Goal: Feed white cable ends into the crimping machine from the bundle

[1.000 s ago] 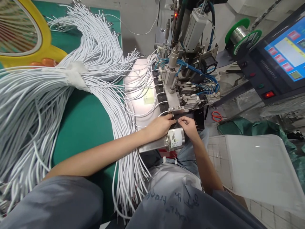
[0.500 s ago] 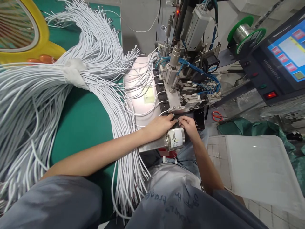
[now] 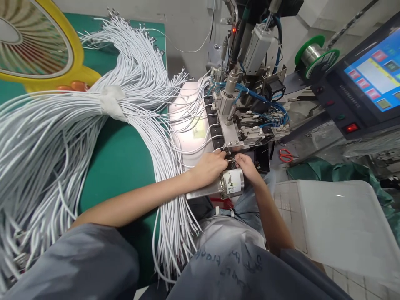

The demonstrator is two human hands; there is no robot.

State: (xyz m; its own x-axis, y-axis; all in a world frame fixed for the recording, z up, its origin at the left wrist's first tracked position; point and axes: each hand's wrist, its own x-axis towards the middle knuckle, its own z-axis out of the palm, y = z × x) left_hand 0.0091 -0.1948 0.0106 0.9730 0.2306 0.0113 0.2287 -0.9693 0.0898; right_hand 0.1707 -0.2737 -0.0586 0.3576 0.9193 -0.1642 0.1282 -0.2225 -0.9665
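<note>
My left hand (image 3: 210, 167) is closed at the front of the machine (image 3: 229, 133), with its fingertips pinched around the end of a white cable that mostly hides under the hand. Facing it, my right hand (image 3: 247, 166) pinches at a tiny metal-looking piece at that same spot; its kind is too small to tell. Just below the fingers sits a round metal cylinder with a white label (image 3: 233, 181). From the big bundle of white cables (image 3: 140, 133) on the left, several strands run across to a row of black slots (image 3: 213, 121) on the machine.
A yellow fan (image 3: 76, 50) stands on the green mat (image 3: 125, 158) at the left. Solder wire on a green spool (image 3: 315, 56) and a control screen (image 3: 373, 77) are at the right. Red-handled scissors (image 3: 286, 156) lie below them, near a whitish plastic bin (image 3: 340, 221).
The view has shifted slightly, so most things appear a little further right. My fingertips have moved slightly apart, and a short pale piece shows between them.
</note>
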